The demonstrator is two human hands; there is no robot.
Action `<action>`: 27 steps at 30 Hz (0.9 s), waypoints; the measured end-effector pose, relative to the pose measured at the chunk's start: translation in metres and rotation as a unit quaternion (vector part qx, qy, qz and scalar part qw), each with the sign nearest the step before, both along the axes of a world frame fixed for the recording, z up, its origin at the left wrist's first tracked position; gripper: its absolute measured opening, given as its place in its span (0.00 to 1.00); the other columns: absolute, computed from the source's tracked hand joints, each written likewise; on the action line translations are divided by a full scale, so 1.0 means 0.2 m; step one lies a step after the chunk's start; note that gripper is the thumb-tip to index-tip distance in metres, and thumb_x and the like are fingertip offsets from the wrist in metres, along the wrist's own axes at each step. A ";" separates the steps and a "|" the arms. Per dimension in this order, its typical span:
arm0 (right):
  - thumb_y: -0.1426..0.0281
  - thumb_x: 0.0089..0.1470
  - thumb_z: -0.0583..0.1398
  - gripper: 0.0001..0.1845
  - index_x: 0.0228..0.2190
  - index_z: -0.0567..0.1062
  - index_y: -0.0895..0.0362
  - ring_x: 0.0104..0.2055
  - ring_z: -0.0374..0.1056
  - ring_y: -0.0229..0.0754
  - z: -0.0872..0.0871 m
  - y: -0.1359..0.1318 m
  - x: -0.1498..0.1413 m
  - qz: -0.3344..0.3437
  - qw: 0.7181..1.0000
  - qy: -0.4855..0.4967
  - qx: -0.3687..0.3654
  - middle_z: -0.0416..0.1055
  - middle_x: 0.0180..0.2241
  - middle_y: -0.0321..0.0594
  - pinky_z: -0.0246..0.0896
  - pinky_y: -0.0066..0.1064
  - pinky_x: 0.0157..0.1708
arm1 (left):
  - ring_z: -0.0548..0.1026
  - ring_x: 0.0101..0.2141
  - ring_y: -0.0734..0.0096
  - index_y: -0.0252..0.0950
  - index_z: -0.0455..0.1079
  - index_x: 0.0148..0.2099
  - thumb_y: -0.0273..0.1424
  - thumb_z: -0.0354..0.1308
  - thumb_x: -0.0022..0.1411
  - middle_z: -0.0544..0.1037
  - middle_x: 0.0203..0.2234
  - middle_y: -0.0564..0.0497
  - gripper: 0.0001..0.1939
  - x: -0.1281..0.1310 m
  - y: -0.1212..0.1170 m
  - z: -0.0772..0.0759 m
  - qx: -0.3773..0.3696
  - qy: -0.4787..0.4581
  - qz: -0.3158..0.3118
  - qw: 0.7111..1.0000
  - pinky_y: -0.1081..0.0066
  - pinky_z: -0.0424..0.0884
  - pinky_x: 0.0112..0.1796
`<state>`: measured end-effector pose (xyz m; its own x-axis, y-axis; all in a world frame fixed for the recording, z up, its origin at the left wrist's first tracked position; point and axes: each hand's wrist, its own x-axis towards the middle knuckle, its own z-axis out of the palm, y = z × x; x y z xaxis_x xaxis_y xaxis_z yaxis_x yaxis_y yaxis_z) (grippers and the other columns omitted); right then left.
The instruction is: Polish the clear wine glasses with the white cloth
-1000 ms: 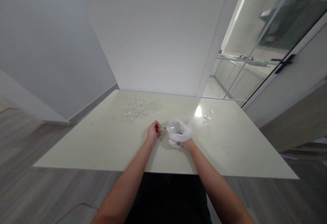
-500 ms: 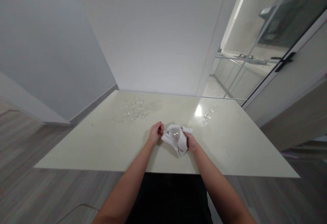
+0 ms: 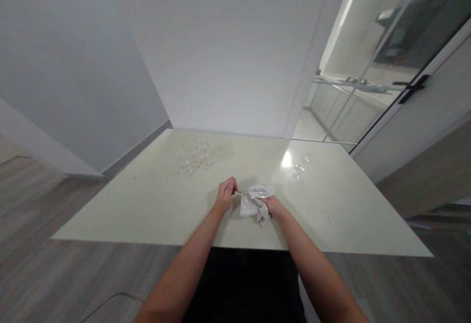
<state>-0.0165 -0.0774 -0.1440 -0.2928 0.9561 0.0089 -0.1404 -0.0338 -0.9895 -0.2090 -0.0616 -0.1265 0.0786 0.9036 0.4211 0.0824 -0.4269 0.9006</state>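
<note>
The table [image 3: 147,210] bears glasses [image 3: 196,156] leftward, a lone glass [image 3: 300,166] rightward, with the cloth [image 3: 250,208] nearer, between.

Pale glossy tabletop [image 3: 121,215] is taking up most of the view, and a bright glare spot [image 3: 286,159] is bouncing off it. White wall [image 3: 228,58] is rising behind the far edge, and a grey baseboard [image 3: 134,150] is running along the left side. Over right, a gridded glass panel [image 3: 340,115] is showing a counter behind it, with a black handle [image 3: 412,90] sticking out nearby. Thin cord [image 3: 117,294] is snaking across the grey wood-look floor [image 3: 33,279], lower left.
</note>
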 end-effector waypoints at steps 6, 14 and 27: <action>0.59 0.38 0.70 0.20 0.33 0.79 0.57 0.34 0.74 0.44 0.02 0.00 0.00 0.044 0.997 -0.031 0.053 0.77 0.27 0.38 0.71 0.37 0.39 | 0.58 0.19 0.74 0.38 0.60 0.23 0.48 0.42 0.68 0.59 0.17 0.55 0.26 0.00 0.01 0.00 0.008 0.003 0.003 1.000 0.69 0.54 0.23; 0.60 0.43 0.69 0.16 0.31 0.78 0.58 0.28 0.70 0.38 0.00 0.00 0.01 0.002 0.998 -0.010 0.059 0.75 0.28 0.37 0.65 0.28 0.29 | 0.59 0.20 0.73 0.38 0.60 0.24 0.49 0.42 0.68 0.60 0.17 0.55 0.26 -0.01 -0.01 0.00 0.041 0.047 -0.006 0.998 0.68 0.55 0.25; 0.56 0.43 0.67 0.19 0.34 0.79 0.56 0.37 0.73 0.44 0.04 0.01 0.02 0.050 0.995 -0.058 0.062 0.77 0.31 0.40 0.69 0.38 0.43 | 0.57 0.20 0.74 0.38 0.59 0.23 0.47 0.43 0.68 0.59 0.16 0.55 0.25 0.01 0.03 0.00 -0.027 -0.008 0.018 0.999 0.70 0.54 0.24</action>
